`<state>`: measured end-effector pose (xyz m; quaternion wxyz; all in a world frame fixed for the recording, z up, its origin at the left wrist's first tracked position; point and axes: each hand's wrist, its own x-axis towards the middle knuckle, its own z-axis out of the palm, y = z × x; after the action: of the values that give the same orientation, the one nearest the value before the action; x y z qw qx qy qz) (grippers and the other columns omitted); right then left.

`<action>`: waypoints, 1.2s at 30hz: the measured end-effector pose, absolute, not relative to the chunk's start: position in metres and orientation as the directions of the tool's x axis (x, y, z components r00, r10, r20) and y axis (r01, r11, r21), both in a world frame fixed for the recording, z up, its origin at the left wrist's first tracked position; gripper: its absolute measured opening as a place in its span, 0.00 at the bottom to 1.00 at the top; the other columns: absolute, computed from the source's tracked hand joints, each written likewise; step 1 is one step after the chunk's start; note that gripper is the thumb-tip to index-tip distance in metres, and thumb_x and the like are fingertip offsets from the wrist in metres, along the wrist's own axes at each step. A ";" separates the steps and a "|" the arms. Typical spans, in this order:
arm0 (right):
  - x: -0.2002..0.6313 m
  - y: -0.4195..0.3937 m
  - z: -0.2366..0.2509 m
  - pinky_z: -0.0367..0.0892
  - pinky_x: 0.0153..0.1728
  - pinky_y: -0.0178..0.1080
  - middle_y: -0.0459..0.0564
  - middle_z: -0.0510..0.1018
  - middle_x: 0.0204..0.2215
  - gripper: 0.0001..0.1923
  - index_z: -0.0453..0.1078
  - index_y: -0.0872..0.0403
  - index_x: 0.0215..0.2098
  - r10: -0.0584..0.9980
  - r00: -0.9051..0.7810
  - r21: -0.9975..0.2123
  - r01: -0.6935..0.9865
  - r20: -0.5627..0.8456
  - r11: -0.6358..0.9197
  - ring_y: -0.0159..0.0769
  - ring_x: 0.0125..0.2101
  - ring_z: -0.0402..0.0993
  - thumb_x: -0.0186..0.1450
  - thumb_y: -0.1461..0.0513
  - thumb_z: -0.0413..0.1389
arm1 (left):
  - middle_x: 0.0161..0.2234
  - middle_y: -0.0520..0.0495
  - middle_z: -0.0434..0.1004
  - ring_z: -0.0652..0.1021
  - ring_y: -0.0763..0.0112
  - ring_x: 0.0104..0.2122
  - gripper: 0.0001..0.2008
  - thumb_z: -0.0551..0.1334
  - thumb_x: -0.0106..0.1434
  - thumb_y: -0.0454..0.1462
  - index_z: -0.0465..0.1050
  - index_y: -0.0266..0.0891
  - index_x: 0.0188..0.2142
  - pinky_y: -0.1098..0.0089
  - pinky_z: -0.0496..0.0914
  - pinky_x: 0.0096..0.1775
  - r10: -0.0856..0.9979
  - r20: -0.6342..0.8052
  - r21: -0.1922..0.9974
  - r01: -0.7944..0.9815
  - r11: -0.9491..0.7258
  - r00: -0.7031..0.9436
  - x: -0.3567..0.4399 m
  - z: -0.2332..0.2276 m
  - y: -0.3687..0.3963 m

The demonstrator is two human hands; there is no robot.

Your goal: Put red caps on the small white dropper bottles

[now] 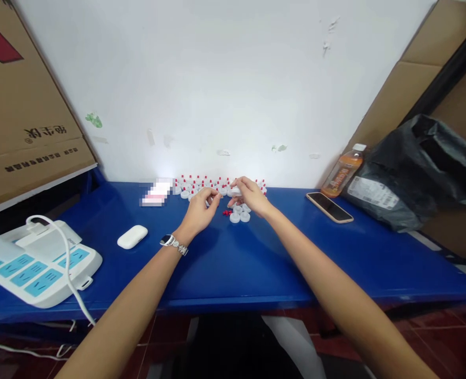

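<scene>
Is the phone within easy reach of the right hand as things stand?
Probably yes. The right hand holds a white cap, and bare blue table lies between it and the phone, with nothing in between.

White caps point(239, 215) with red bits point(227, 212) just below the fingertips, blue table point(233, 263), silver watch point(173, 243).

white wall point(225, 79), blue table point(256, 263), red-brown tiled floor point(446, 342)
</scene>
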<state>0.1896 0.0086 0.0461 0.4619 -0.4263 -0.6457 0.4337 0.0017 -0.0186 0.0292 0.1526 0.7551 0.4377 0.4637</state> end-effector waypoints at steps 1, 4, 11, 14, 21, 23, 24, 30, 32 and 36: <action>0.189 0.002 0.047 0.64 0.22 0.31 0.41 0.71 0.23 0.12 0.62 0.51 0.41 0.951 -0.239 -0.966 0.120 0.195 0.229 0.30 0.18 0.74 0.71 0.51 0.47 | 0.33 0.49 0.77 0.73 0.71 0.30 0.12 0.56 0.70 0.44 0.74 0.39 0.39 0.69 0.66 0.34 0.794 0.570 0.636 0.498 -0.590 0.212 0.004 0.029 -0.020; 0.187 -0.013 0.050 0.63 0.19 0.31 0.41 0.71 0.21 0.17 0.66 0.53 0.41 0.921 -0.344 -0.973 0.068 0.184 0.220 0.29 0.17 0.71 0.66 0.48 0.55 | 0.34 0.49 0.77 0.73 0.72 0.29 0.14 0.56 0.70 0.46 0.73 0.40 0.43 0.71 0.66 0.32 0.788 0.560 0.673 0.413 -0.613 0.257 0.010 0.028 -0.025; 0.193 -0.018 0.046 0.56 0.20 0.30 0.38 0.69 0.19 0.20 0.70 0.55 0.43 0.917 -0.334 -0.954 0.123 0.218 0.272 0.24 0.17 0.60 0.57 0.53 0.64 | 0.29 0.51 0.72 0.71 0.75 0.27 0.16 0.58 0.69 0.49 0.70 0.38 0.43 0.74 0.65 0.29 0.835 0.473 0.848 0.112 -0.518 0.281 0.021 0.026 -0.031; 0.192 -0.021 0.047 0.59 0.25 0.31 0.41 0.73 0.23 0.15 0.72 0.56 0.41 0.907 -0.288 -0.868 0.305 0.308 0.392 0.27 0.22 0.66 0.55 0.61 0.63 | 0.30 0.50 0.74 0.72 0.74 0.29 0.16 0.59 0.68 0.49 0.71 0.38 0.40 0.72 0.65 0.31 0.828 0.461 0.836 0.157 -0.526 0.318 0.023 0.027 -0.034; 0.188 -0.033 0.051 0.56 0.26 0.33 0.43 0.74 0.22 0.13 0.72 0.54 0.38 0.877 -0.278 -0.592 0.654 0.391 0.471 0.31 0.23 0.67 0.54 0.66 0.56 | 0.34 0.49 0.71 0.70 0.70 0.33 0.14 0.53 0.72 0.46 0.68 0.39 0.36 0.67 0.65 0.37 0.719 0.521 0.621 0.374 -0.689 0.459 0.019 0.025 -0.030; 0.188 -0.035 0.051 0.56 0.26 0.34 0.44 0.75 0.22 0.14 0.70 0.53 0.40 0.879 -0.297 -0.525 0.713 0.374 0.465 0.33 0.23 0.67 0.54 0.66 0.55 | 0.36 0.48 0.70 0.71 0.69 0.35 0.14 0.50 0.73 0.45 0.66 0.40 0.37 0.65 0.65 0.40 0.689 0.508 0.559 0.410 -0.721 0.517 0.018 0.025 -0.031; 0.189 -0.036 0.051 0.57 0.27 0.34 0.45 0.76 0.24 0.15 0.69 0.53 0.41 0.877 -0.308 -0.491 0.737 0.368 0.464 0.34 0.24 0.68 0.54 0.66 0.55 | 0.37 0.48 0.70 0.71 0.68 0.36 0.13 0.50 0.74 0.45 0.65 0.40 0.37 0.65 0.66 0.41 0.682 0.503 0.540 0.423 -0.728 0.530 0.018 0.026 -0.031; 0.187 -0.046 0.057 0.61 0.31 0.36 0.52 0.81 0.32 0.22 0.65 0.53 0.51 0.857 -0.384 -0.360 0.789 0.343 0.497 0.43 0.32 0.76 0.58 0.68 0.51 | 0.36 0.47 0.69 0.70 0.67 0.36 0.13 0.49 0.74 0.42 0.61 0.41 0.34 0.65 0.65 0.40 0.654 0.522 0.509 0.416 -0.754 0.547 0.023 0.030 -0.036; 0.185 -0.049 0.058 0.62 0.32 0.37 0.53 0.81 0.34 0.24 0.64 0.53 0.53 0.849 -0.411 -0.353 0.781 0.332 0.516 0.44 0.34 0.76 0.58 0.68 0.51 | 0.34 0.49 0.68 0.69 0.68 0.32 0.12 0.49 0.73 0.42 0.60 0.41 0.33 0.66 0.64 0.36 0.672 0.496 0.534 0.417 -0.735 0.550 0.023 0.029 -0.035; 0.186 -0.048 0.057 0.63 0.33 0.37 0.51 0.80 0.36 0.29 0.64 0.52 0.55 0.827 -0.446 -0.454 0.692 0.343 0.562 0.41 0.34 0.75 0.54 0.67 0.53 | 0.31 0.51 0.68 0.69 0.70 0.30 0.12 0.50 0.73 0.42 0.61 0.40 0.34 0.67 0.62 0.34 0.684 0.480 0.572 0.395 -0.719 0.549 0.022 0.028 -0.034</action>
<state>0.1865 -0.0479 0.0566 0.2708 -0.4512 -0.8411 0.1246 0.0215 -0.0335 0.0283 0.2034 0.8561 0.3152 0.3555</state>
